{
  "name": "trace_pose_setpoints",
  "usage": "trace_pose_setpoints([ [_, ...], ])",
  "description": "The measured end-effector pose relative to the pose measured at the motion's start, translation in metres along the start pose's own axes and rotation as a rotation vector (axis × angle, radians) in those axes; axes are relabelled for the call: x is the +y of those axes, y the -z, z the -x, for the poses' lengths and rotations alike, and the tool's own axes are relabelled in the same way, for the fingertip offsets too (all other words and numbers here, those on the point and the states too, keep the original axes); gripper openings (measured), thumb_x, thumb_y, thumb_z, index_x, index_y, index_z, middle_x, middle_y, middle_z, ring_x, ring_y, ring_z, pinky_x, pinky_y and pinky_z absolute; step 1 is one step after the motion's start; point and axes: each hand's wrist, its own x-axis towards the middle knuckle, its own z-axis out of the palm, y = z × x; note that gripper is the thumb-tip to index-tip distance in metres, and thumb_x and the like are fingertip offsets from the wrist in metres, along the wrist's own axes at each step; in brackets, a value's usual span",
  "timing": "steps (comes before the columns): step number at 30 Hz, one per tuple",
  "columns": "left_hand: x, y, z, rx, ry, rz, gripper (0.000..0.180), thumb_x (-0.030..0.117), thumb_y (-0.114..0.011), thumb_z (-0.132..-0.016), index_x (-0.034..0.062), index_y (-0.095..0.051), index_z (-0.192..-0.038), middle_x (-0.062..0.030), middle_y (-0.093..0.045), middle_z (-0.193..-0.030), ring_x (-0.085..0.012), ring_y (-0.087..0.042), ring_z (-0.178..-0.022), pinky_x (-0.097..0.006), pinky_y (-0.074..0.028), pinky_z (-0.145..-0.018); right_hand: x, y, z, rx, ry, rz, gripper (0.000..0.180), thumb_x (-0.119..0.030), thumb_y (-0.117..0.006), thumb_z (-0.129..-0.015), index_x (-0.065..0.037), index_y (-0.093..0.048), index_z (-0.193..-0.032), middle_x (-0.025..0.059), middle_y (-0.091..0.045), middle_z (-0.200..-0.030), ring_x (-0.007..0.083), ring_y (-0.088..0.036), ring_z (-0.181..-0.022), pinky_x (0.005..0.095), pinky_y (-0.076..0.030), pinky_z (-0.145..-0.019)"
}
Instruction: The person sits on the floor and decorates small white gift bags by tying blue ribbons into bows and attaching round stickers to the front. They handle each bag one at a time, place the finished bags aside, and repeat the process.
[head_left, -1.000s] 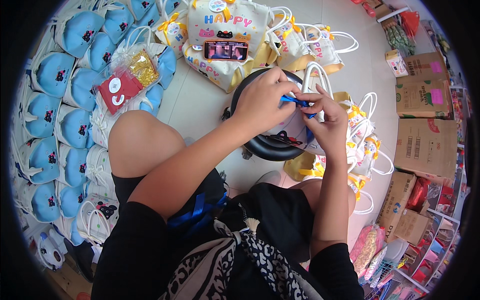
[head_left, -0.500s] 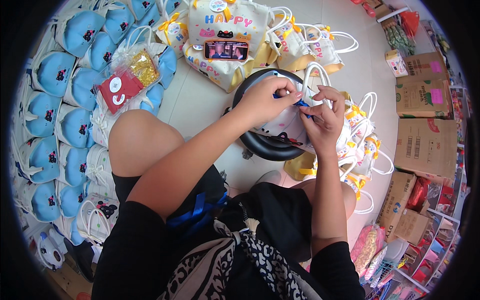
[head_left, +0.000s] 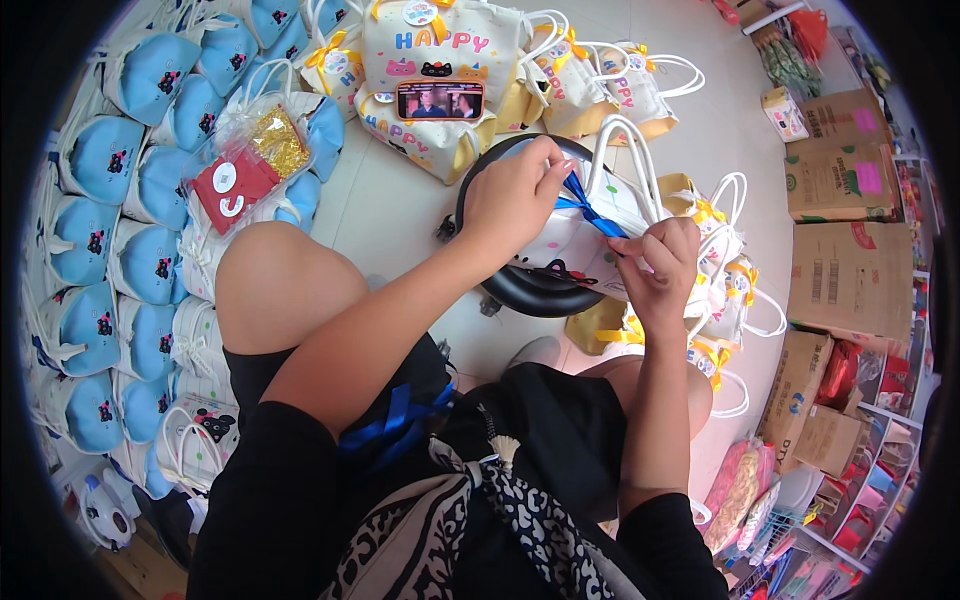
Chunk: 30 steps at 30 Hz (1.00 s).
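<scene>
A white gift bag (head_left: 540,238) with a cartoon print and white rope handles (head_left: 640,160) lies on a round black stool (head_left: 530,297) in front of me. Across its top, near the handles, runs a shiny blue ribbon (head_left: 592,215), crossed or knotted at the middle. My left hand (head_left: 515,195) pinches one part of the ribbon between thumb and fingers at the upper left. At the lower right, my right hand (head_left: 660,262) is closed on another part of it. The ribbon is stretched between the two hands.
More blue ribbon (head_left: 400,425) lies on my lap. Rows of blue-topped bags (head_left: 105,160) fill the left side, with a clear packet of red and gold filling (head_left: 240,190) on them. Yellow-bowed bags stand beyond the stool and right, a phone (head_left: 440,101) propped among them. Cardboard boxes (head_left: 850,280) line the right.
My hands, close together at the ribbon before, have moved apart, left hand up-left and right hand slightly down-right. The blue ribbon now shows stretched between them.
</scene>
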Motion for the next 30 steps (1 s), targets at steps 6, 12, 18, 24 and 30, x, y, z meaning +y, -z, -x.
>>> trace_pose_setpoints([
  [6, 0.001, -0.001, 0.005, 0.025, -0.01, 0.072, 0.027, 0.033, -0.059, -0.101, 0.0062, -0.06, -0.097, -0.0057, -0.052, -0.057, -0.0175, -0.048, -0.05, -0.035, -0.035, -0.051, 0.001, -0.01, 0.0, 0.077, -0.176, -0.089, 0.018, 0.001, -0.082, -0.071, -0.003, -0.067, -0.082, 0.0056, -0.057, -0.083, 0.0199, -0.053, -0.075, 0.0319, -0.043, -0.065],
  [12, 0.003, 0.009, 0.007, -0.031, -0.158, -0.042, 0.03, 0.034, -0.065, -0.097, 0.0044, -0.063, -0.09, -0.0098, -0.057, -0.063, -0.0242, -0.056, -0.057, -0.038, -0.041, -0.055, -0.009, -0.019, -0.006, 0.006, -0.487, -0.326, 0.012, 0.0, -0.077, -0.085, 0.002, -0.07, -0.095, 0.0069, -0.062, -0.088, 0.0115, -0.057, -0.072, 0.0245, -0.046, -0.063],
  [18, -0.002, 0.012, 0.006, -0.031, -0.255, -0.111, 0.029, 0.032, -0.068, -0.095, 0.0038, -0.065, -0.1, -0.0143, -0.066, -0.075, -0.0315, -0.065, -0.072, -0.04, -0.049, -0.065, -0.006, -0.022, -0.003, -0.124, -0.351, -0.337, 0.039, 0.016, -0.058, -0.084, -0.008, -0.075, -0.111, 0.009, -0.062, -0.095, 0.0194, -0.062, -0.085, 0.0272, -0.05, -0.078],
  [24, 0.005, 0.019, 0.006, -0.077, -0.173, -0.04, 0.027, 0.029, -0.069, -0.093, 0.0038, -0.064, -0.102, -0.0137, -0.067, -0.077, -0.0316, -0.065, -0.069, -0.038, -0.049, -0.064, 0.004, -0.018, -0.003, -0.135, -0.34, -0.401, 0.034, 0.008, -0.063, -0.089, -0.009, -0.074, -0.116, 0.0084, -0.063, -0.095, 0.0175, -0.063, -0.084, 0.0258, -0.05, -0.077],
  [30, 0.007, 0.024, 0.008, -0.064, -0.259, -0.178, 0.024, 0.028, -0.069, -0.093, 0.0047, -0.066, -0.09, -0.0128, -0.067, -0.078, -0.0328, -0.062, -0.072, -0.041, -0.047, -0.065, 0.002, -0.021, -0.005, -0.2, -0.812, -0.586, 0.026, -0.011, -0.068, -0.097, -0.003, -0.069, -0.121, 0.0023, -0.069, -0.079, 0.0064, -0.06, -0.066, 0.0203, -0.05, -0.061],
])
